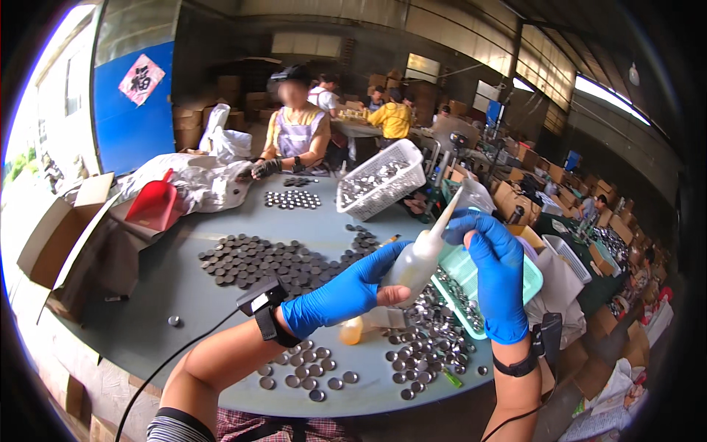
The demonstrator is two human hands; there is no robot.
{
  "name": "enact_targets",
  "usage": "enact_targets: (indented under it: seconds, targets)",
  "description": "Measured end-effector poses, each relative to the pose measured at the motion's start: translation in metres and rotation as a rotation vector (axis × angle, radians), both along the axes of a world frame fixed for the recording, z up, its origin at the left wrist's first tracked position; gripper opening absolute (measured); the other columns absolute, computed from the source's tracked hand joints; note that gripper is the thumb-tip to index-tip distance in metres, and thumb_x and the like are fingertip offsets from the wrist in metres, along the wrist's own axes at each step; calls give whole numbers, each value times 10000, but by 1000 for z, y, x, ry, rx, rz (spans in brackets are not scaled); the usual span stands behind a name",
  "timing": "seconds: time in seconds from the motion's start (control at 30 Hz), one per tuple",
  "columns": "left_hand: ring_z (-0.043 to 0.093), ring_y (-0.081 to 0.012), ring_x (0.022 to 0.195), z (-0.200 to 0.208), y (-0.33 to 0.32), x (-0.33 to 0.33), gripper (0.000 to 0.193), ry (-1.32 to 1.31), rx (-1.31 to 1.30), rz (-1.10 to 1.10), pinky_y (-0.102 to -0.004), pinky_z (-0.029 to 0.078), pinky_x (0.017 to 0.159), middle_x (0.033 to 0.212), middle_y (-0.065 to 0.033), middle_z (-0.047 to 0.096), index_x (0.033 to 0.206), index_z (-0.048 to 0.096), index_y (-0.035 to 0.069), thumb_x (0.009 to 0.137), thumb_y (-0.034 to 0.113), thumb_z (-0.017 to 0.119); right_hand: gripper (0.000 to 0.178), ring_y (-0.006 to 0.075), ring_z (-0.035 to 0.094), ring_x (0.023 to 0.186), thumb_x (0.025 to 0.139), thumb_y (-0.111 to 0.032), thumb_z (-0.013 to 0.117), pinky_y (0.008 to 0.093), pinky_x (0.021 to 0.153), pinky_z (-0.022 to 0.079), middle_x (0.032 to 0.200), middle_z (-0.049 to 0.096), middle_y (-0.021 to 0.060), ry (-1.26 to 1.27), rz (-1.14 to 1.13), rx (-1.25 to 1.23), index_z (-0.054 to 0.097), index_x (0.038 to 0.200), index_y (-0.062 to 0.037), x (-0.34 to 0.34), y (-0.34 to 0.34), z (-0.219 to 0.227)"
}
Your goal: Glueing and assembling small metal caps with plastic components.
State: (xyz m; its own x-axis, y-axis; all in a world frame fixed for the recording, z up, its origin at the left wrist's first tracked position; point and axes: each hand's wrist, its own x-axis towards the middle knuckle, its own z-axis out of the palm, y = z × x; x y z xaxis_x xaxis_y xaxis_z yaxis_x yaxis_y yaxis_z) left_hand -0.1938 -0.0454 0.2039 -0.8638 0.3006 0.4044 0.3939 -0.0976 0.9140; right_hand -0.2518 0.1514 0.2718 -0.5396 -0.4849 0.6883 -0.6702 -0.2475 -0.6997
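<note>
My left hand [342, 291], in a blue glove with the thumb tip bare, grips a translucent white squeeze bottle [412, 264]. The bottle tilts up to the right, and its long tapered nozzle [446, 214] points upward. Close beside the nozzle is my gloved right hand [499, 269], its fingers bent and thumb drawn in toward them; whether they pinch anything small is hidden. Below the hands lie loose silver metal caps [423, 346], heaped at the right and spread out singly [309, 361] nearer me. A small pot of amber liquid [351, 331] stands under my left wrist.
Many dark round caps [258, 261] cover the table's [177, 283] middle. A white basket of metal parts [379, 180] stands beyond, a mint-green tray [471, 272] at right. Cartons [62, 236] and a red dustpan [155, 202] sit left. A co-worker [294, 132] sits opposite.
</note>
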Motion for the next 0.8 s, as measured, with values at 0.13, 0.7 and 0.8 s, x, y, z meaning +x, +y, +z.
enact_targets:
  seconds: [0.13, 0.7, 0.8]
  targets:
    - [364, -168, 1286, -16, -25, 37, 774, -1, 78, 15, -350, 272, 1091, 1374, -88, 421, 1436, 276, 37, 840, 278, 708, 241, 94, 584, 890, 875, 47, 564, 237, 815, 474, 1095, 603, 70, -14, 34, -43, 560, 1114, 11, 37, -32, -17]
    - [432, -183, 1263, -81, -81, 80, 618, 137, 200, 249, -339, 347, 1063, 1356, -83, 463, 1388, 388, 84, 831, -21, 633, 270, 182, 640, 805, 730, 93, 689, 291, 703, 524, 929, 658, 81, 446, -32, 259, 696, 953, -59, 109, -116, -56]
    - [422, -186, 1275, -88, -87, 79, 622, 164, 201, 267, -344, 338, 1076, 1377, -79, 449, 1386, 391, 83, 825, -42, 628, 268, 181, 628, 765, 716, 75, 709, 289, 679, 514, 922, 661, 80, 449, -23, 270, 704, 946, -62, 110, -122, -62]
